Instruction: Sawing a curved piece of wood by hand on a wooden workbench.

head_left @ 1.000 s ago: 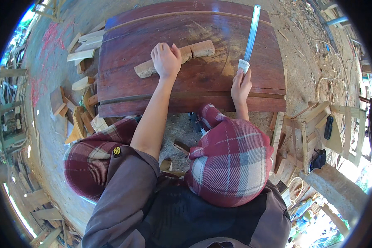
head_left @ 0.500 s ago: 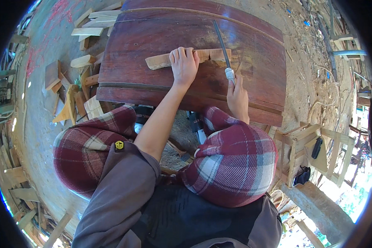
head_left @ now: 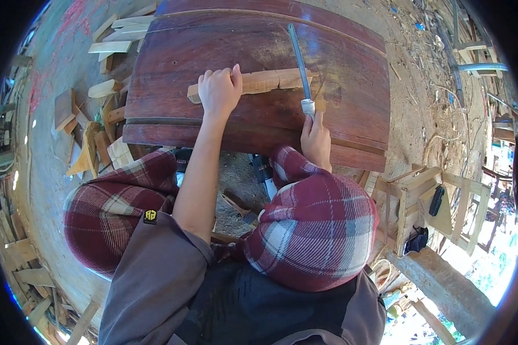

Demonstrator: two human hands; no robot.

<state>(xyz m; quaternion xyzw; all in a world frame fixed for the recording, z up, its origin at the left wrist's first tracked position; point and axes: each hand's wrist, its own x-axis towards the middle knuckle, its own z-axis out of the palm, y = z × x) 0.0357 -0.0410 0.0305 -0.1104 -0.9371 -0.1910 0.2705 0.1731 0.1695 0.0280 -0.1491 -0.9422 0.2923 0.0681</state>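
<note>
A reddish-brown wooden board (head_left: 172, 57) forms the work surface in front of my knees. On it lies a pale, rough strip of wood (head_left: 262, 83), split or notched toward its right part. My left hand (head_left: 217, 92) grips that strip near its left end, fingers curled over it. In my right hand (head_left: 316, 135) is a long, narrow metal tool, like a file or blade (head_left: 299, 57), held by a white-wrapped handle (head_left: 308, 107). The tool crosses over the strip's right part; whether it touches the wood I cannot tell.
Wood offcuts (head_left: 110, 47) are piled left of the board on the dirt floor (head_left: 57, 144). At the lower right are a wooden frame (head_left: 408, 195) with a dark object hung on it and a concrete beam (head_left: 437, 282). Plaid-covered legs (head_left: 322, 224) surround my forearms.
The tool has swung left from the board's right side to across the strip. The strip now lies more level, and my left hand still grips it.
</note>
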